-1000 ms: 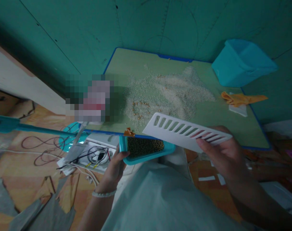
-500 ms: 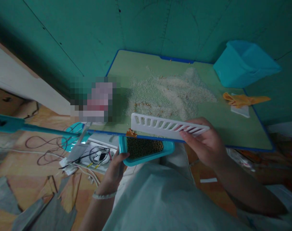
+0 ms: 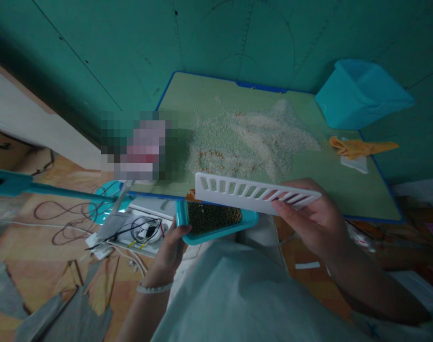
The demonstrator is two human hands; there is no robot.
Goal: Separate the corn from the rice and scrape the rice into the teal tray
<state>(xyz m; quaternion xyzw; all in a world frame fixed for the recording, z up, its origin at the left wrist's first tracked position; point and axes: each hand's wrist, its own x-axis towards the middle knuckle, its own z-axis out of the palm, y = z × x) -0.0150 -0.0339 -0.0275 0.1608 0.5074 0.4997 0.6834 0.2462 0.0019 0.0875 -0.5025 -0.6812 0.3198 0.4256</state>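
My left hand (image 3: 172, 242) grips the left end of a teal tray (image 3: 209, 234), thumb over its rim. Small dark and tan round beans (image 3: 212, 217) lie inside. The tray sits just under the table's front edge. My right hand (image 3: 314, 216) is closed on the right end of a white slotted plastic strip (image 3: 237, 194), held on its long edge above the table's front edge. Beyond the strip, pale grains (image 3: 269, 137) are spread and heaped on the green tabletop (image 3: 198, 90), with several yellow-tan beans (image 3: 216, 154) scattered among them.
A teal bin (image 3: 359, 97) stands at the table's back right, near an orange cloth (image 3: 355, 147). A blurred-out object (image 3: 145, 145) is at the left edge. Cables (image 3: 64, 218) and a box with wires (image 3: 148, 232) lie on the floor at left.
My right hand has moved the slotted strip slightly to the right and toward me. My left hand and the tray stay nearly in place.
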